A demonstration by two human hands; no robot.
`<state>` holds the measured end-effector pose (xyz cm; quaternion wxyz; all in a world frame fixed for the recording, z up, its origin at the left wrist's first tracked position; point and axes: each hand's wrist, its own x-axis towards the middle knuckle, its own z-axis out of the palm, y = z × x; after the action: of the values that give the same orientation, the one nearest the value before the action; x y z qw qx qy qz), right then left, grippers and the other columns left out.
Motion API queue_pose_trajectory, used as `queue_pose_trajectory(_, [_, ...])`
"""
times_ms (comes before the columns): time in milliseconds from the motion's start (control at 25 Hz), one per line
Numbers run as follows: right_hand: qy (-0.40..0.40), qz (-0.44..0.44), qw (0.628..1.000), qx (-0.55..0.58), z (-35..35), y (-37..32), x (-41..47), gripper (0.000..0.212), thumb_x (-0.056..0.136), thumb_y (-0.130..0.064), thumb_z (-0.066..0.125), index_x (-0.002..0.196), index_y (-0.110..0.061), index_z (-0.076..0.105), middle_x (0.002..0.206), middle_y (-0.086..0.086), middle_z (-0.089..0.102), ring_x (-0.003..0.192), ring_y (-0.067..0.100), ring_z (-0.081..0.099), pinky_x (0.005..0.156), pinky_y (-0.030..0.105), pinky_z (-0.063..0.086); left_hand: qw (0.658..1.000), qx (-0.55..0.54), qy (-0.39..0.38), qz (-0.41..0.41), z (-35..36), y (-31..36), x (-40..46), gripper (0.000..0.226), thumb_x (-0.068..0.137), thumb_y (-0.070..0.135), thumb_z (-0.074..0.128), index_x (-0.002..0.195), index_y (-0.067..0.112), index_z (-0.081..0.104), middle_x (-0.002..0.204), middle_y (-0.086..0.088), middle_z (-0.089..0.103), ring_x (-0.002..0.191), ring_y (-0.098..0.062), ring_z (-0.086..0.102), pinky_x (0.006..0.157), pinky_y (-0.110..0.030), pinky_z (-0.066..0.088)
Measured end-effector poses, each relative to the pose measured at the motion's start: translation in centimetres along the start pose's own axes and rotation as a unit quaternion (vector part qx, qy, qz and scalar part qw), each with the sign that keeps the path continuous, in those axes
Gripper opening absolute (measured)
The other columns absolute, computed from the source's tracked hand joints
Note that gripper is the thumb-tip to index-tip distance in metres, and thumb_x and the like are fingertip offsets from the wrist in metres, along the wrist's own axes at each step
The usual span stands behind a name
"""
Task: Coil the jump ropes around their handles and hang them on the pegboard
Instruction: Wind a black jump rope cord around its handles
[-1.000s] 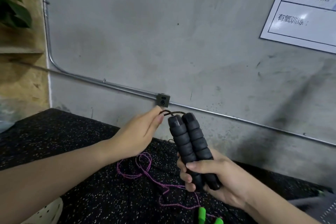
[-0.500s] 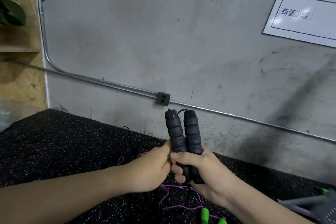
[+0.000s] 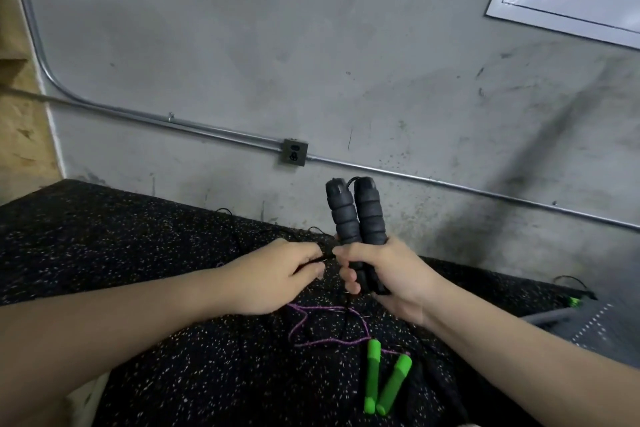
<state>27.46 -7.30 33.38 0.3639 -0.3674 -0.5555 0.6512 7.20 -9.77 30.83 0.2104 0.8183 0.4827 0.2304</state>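
The right hand (image 3: 388,274) gripped the pair of black ribbed foam jump-rope handles (image 3: 356,218) low on their shafts, fingers curled round both so that they stood side by side, long axes near upright and leaning slightly left, top caps toward the grey concrete wall (image 3: 311,62). Just left of them the left hand (image 3: 277,274) pinched the thin black cord (image 3: 320,257) between thumb and fingers, the cord running short and roughly level toward the handles. The cord thus lay crosswise to the handles, which suited a wrap round them. A second rope, its purple cord (image 3: 311,322) and bright green handles (image 3: 384,381), lay on the speckled black mat (image 3: 121,236) below, untouched.
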Motion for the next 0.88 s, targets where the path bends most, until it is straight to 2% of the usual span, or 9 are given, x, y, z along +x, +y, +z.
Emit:
queue_pose_trajectory(160, [0.116, -0.036, 0.986, -0.116, -2.3, 1.4, 0.8, 0.007, 0.084, 0.006, 0.066, 0.085, 0.001, 0.061, 0.058, 0.012, 0.051, 0.049, 0.022, 0.044, 0.048, 0.032, 0.036, 0.980, 0.199, -0.010, -0.030, -0.8, 1.4, 0.2, 0.039, 0.107, 0.049, 0.041, 0.084, 0.022, 0.056, 0.072, 0.004, 0.058, 0.064, -0.014, 0.056, 0.055, -0.028, 0.039])
queue_pose_trajectory(320, [0.165, 0.007, 0.957, -0.240, -4.3, 2.6, 0.8, 0.016, 0.077, 0.002, 0.066, 0.065, -0.003, 0.058, 0.053, 0.017, 0.053, 0.046, 0.023, 0.044, 0.050, 0.032, 0.037, 0.963, 0.264, -0.023, -0.045, -0.8, 0.8, -0.3, 0.042, 0.107, 0.053, 0.037, 0.077, 0.025, 0.046, 0.070, 0.006, 0.054, 0.060, -0.011, 0.051, 0.056, -0.030, 0.036])
queue_pose_trajectory(440, [0.183, 0.052, 0.937, -0.293, -5.5, 3.6, 0.9, 0.016, 0.076, 0.002, 0.066, 0.065, -0.004, 0.056, 0.050, 0.014, 0.053, 0.040, 0.021, 0.043, 0.044, 0.025, 0.035, 0.947, 0.321, -0.019, -0.014, -0.9, 0.3, -0.4, 0.041, 0.107, 0.055, 0.034, 0.081, 0.026, 0.045, 0.071, 0.009, 0.053, 0.062, -0.012, 0.051, 0.063, -0.032, 0.040])
queue_pose_trajectory(560, [0.206, 0.104, 0.920, -0.317, -7.0, 4.2, 1.0, 0.013, 0.073, 0.004, 0.066, 0.064, -0.002, 0.058, 0.052, 0.014, 0.054, 0.040, 0.021, 0.044, 0.044, 0.026, 0.035, 0.939, 0.345, -0.011, 0.010, -1.6, -0.4, -0.5, 0.040, 0.106, 0.059, 0.029, 0.085, 0.028, 0.045, 0.070, 0.009, 0.051, 0.066, -0.016, 0.051, 0.064, -0.035, 0.041])
queue_pose_trajectory(720, [0.122, 0.172, 0.894, -0.395, -6.3, 4.2, 0.7, 0.015, 0.073, 0.004, 0.067, 0.060, -0.002, 0.061, 0.051, 0.012, 0.057, 0.039, 0.020, 0.044, 0.042, 0.024, 0.036, 0.957, 0.274, 0.042, 0.088, -2.5, -0.4, -0.8, 0.041, 0.103, 0.061, 0.028, 0.074, 0.033, 0.036, 0.061, 0.007, 0.051, 0.055, -0.009, 0.048, 0.061, -0.036, 0.049])
queue_pose_trajectory(880, [0.002, 0.182, 0.843, -0.507, -3.4, 3.5, 0.4, 0.010, 0.073, -0.002, 0.069, 0.063, -0.002, 0.064, 0.053, 0.010, 0.059, 0.037, 0.018, 0.046, 0.043, 0.022, 0.036, 0.962, 0.192, 0.128, 0.143, -2.6, 0.3, -1.0, 0.041, 0.102, 0.058, 0.038, 0.077, 0.029, 0.052, 0.054, 0.008, 0.049, 0.050, -0.011, 0.048, 0.051, -0.026, 0.038])
